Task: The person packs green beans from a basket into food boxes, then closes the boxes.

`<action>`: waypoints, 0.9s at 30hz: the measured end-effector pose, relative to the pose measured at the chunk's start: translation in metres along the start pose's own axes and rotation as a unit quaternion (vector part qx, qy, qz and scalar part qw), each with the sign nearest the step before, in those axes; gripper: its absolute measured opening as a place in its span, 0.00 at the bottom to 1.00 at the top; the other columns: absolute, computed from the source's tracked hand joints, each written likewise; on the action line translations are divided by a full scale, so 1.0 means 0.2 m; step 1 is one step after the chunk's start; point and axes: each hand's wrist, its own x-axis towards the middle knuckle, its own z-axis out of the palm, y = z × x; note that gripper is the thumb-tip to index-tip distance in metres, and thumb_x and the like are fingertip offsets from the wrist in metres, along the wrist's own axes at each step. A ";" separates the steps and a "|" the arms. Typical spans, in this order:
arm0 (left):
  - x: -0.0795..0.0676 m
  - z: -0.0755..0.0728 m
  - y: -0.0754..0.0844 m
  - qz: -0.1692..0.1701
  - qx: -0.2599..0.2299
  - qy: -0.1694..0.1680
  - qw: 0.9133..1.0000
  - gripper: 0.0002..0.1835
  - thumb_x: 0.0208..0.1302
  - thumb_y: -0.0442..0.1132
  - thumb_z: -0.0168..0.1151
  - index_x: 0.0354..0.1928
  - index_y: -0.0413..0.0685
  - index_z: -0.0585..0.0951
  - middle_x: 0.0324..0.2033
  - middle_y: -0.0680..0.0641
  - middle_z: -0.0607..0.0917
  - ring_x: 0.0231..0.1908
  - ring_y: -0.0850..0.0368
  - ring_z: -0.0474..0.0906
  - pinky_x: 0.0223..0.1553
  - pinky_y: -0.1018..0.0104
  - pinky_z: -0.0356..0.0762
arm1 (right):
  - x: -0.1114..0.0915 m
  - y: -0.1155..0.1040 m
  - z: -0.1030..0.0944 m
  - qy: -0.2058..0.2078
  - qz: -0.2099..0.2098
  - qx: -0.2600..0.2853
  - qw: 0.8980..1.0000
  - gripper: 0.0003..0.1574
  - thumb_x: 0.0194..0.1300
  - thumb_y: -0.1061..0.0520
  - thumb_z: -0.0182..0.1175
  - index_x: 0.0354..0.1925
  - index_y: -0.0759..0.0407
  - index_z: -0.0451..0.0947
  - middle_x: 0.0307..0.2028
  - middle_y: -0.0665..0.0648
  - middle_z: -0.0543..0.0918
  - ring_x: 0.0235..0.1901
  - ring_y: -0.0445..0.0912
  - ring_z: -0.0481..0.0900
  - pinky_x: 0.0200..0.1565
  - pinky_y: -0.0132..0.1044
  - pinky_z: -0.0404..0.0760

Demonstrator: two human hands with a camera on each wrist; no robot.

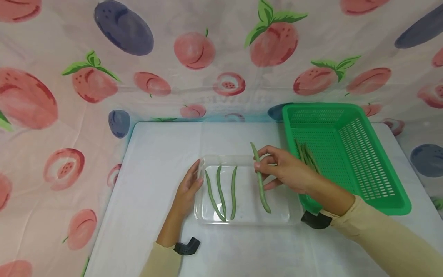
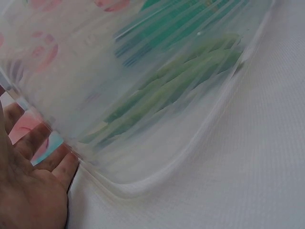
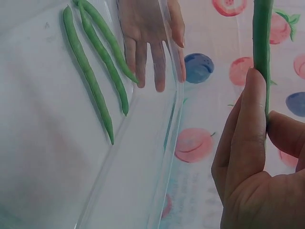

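Between the thumb and fingers of my right hand (image 1: 285, 171) a long green bean (image 1: 262, 190) is pinched, held over the right half of a clear plastic container (image 1: 247, 200). Its upper part also shows in the right wrist view, rising from the fingertips. Three more green beans (image 3: 90, 76) lie lengthwise in the left half of the container, two of them meeting at their near ends. My left hand (image 1: 187, 190) rests against the container's left wall, fingers straight along the outside and thumb at the rim. Through the wall, the left wrist view shows the beans blurred.
A green perforated basket (image 1: 368, 161) stands to the right of the container, partly behind my right forearm. Several green beans (image 1: 308, 156) lie in its left side. White cloth (image 1: 155, 154) covers the table, and a fruit-patterned curtain (image 1: 155, 111) hangs behind and at the sides.
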 end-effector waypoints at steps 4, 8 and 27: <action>0.01 0.00 0.01 0.002 0.003 0.002 1.000 0.31 0.77 0.45 0.53 0.78 0.69 0.61 0.76 0.49 0.66 0.75 0.44 0.64 0.71 0.40 0.65 | 0.01 0.00 0.02 0.000 0.000 0.003 1.000 0.27 0.74 0.52 0.62 0.61 0.64 0.64 0.42 0.61 0.80 0.41 0.48 0.83 0.39 0.51 0.90; 0.01 0.00 0.02 0.002 0.004 0.003 1.000 0.31 0.77 0.43 0.53 0.78 0.68 0.61 0.76 0.49 0.67 0.75 0.44 0.64 0.72 0.40 0.64 | 0.01 0.00 0.02 -0.002 0.002 0.005 1.000 0.27 0.74 0.52 0.62 0.61 0.63 0.64 0.42 0.60 0.79 0.42 0.49 0.83 0.39 0.51 0.90; 0.00 0.00 0.01 0.006 -0.006 -0.005 1.000 0.32 0.77 0.45 0.54 0.78 0.69 0.60 0.76 0.49 0.66 0.75 0.44 0.63 0.71 0.40 0.65 | 0.03 0.03 0.03 -0.003 0.014 0.013 1.000 0.26 0.74 0.53 0.61 0.62 0.62 0.64 0.41 0.61 0.79 0.37 0.51 0.83 0.39 0.53 0.90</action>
